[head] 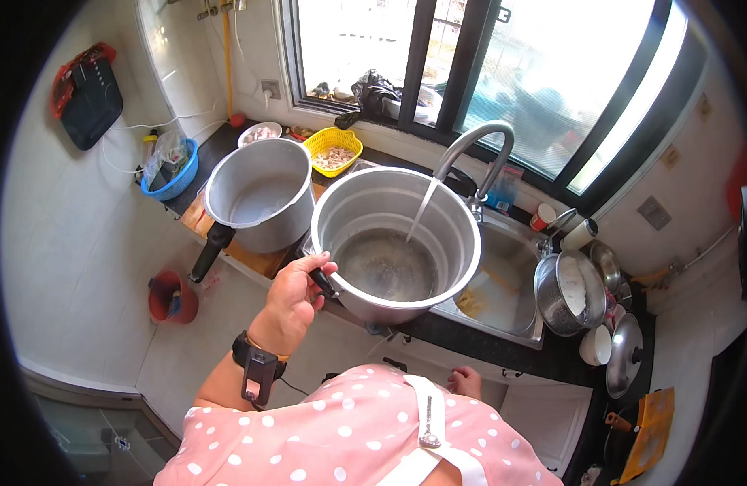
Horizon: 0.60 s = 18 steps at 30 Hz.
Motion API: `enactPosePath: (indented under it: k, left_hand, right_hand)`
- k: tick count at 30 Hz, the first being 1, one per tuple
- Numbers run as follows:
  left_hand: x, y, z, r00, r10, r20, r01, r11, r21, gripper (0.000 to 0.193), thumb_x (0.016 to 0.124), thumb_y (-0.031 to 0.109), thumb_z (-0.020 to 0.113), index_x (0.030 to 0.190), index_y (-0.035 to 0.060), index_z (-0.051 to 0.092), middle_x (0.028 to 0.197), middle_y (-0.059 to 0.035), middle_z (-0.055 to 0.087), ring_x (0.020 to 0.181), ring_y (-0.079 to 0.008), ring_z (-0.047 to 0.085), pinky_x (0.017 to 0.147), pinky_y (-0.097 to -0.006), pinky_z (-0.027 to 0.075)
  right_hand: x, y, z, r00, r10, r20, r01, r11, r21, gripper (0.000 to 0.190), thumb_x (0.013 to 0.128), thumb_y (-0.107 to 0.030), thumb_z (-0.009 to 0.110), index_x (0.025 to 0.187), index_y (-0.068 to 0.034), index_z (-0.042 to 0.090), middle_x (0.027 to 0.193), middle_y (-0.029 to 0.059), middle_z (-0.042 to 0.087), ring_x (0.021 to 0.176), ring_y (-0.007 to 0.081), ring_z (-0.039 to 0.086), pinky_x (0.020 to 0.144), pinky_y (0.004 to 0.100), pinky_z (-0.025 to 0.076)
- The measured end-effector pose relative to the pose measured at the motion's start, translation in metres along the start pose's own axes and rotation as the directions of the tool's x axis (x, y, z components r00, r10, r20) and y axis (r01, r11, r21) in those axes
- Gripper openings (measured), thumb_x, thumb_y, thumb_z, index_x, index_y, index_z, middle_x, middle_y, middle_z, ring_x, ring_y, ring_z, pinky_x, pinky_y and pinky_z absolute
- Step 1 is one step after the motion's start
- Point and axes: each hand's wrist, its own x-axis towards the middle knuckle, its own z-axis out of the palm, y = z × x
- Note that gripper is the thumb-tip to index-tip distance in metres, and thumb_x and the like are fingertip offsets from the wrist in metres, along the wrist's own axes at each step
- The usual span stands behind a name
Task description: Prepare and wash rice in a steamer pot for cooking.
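My left hand (294,297) grips the black side handle (321,281) of a large aluminum pot (373,311). Water streams into it from a curved faucet (495,136), and a shallow layer covers the bottom. The pot stands over the left part of the sink area. Low by the cabinet front, my right hand (465,383) shows only in part beyond my clothing; its fingers look curled, and whether it holds anything is hidden. To the left, a second aluminum pot (261,231) with a long black handle (211,251) rests on a wooden cutting board (197,214).
A yellow basket (334,138) with chopped pieces and a bowl of meat (260,133) stand behind the pots. Scraps lie in the steel sink (513,291). On the right are a metal pot (552,297), a white bowl (595,346) and a lid (624,352). A red bucket (173,297) sits lower left.
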Motion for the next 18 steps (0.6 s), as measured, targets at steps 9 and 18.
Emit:
enactPosePath:
  k: [9, 18]
  left_hand:
    - [-0.003, -0.001, -0.002, 1.000, 0.003, 0.005, -0.003, 1.000, -0.004, 0.017, 0.074, 0.025, 0.067, 0.087, 0.0180, 0.057, 0.077, 0.0056, 0.063, 0.070, -0.0050, 0.048, 0.068, -0.0250, 0.030]
    - [-0.004, -0.002, -0.001, 0.999, 0.030, -0.020, -0.030, 1.000, -0.001, 0.013, 0.073, 0.025, 0.067, 0.081, 0.0178, 0.059, 0.074, 0.0041, 0.062, 0.068, -0.0074, 0.050, 0.066, -0.0284, 0.031]
  right_hand:
    - [-0.003, -0.005, 0.004, 0.999, 0.033, 0.008, -0.033, 0.999, -0.029, 0.019, 0.082, -0.009, 0.050, 0.095, 0.002, 0.060, 0.074, 0.0111, 0.063, 0.055, 0.0166, 0.060, 0.047, 0.0260, 0.045]
    - [0.006, 0.011, 0.003, 0.999, 0.029, 0.035, -0.031, 0.999, 0.043, 0.016, 0.082, -0.008, 0.051, 0.093, 0.001, 0.059, 0.072, 0.0113, 0.062, 0.053, 0.0165, 0.059, 0.045, 0.0255, 0.044]
